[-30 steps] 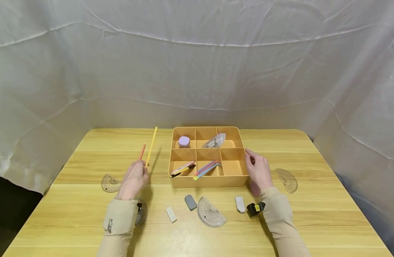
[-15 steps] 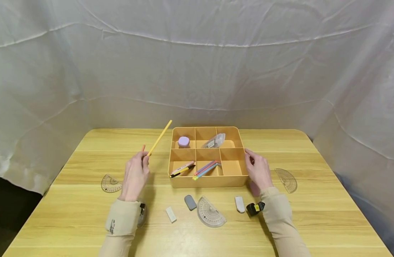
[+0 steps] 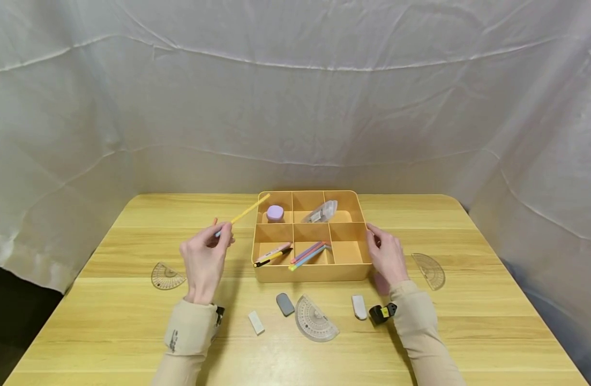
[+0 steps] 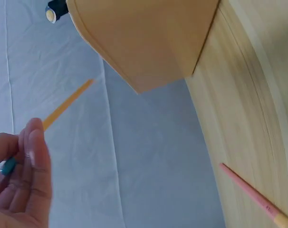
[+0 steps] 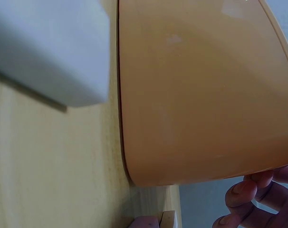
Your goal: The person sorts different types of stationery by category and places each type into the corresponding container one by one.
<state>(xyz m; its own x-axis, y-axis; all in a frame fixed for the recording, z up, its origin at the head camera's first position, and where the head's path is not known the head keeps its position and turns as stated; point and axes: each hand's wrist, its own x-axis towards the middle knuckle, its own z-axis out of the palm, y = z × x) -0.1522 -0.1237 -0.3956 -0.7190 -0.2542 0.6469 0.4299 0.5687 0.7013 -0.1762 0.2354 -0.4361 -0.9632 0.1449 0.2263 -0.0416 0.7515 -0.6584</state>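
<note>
My left hand (image 3: 204, 262) pinches a yellow pencil (image 3: 250, 208) with a blue-green end, raised above the table and slanting toward the box's back left corner. In the left wrist view the fingertips hold that pencil (image 4: 70, 102) at its lower part. A pink-red pencil (image 4: 248, 187) lies on the table beyond the hand. With thumb and fingers, my right hand (image 3: 389, 257) holds the right side of an orange organizer box (image 3: 314, 274). The box has compartments with a purple-lidded item (image 3: 275, 213), a clear plastic packet (image 3: 322, 212), pens (image 3: 273, 255) and coloured pencils (image 3: 311, 254).
In front of the box lie a white eraser (image 3: 256, 323), a grey eraser (image 3: 285, 304), a clear protractor (image 3: 316, 319) and a pale eraser (image 3: 359, 307). More protractors lie at left (image 3: 167, 276) and right (image 3: 429, 271). Something pink (image 3: 382, 284) is partly under the right hand.
My left hand has lifted the yellow pencil and tilted it rightward, so its tip now overlaps the box's back left corner in the head view. The right hand stays at the box.
</note>
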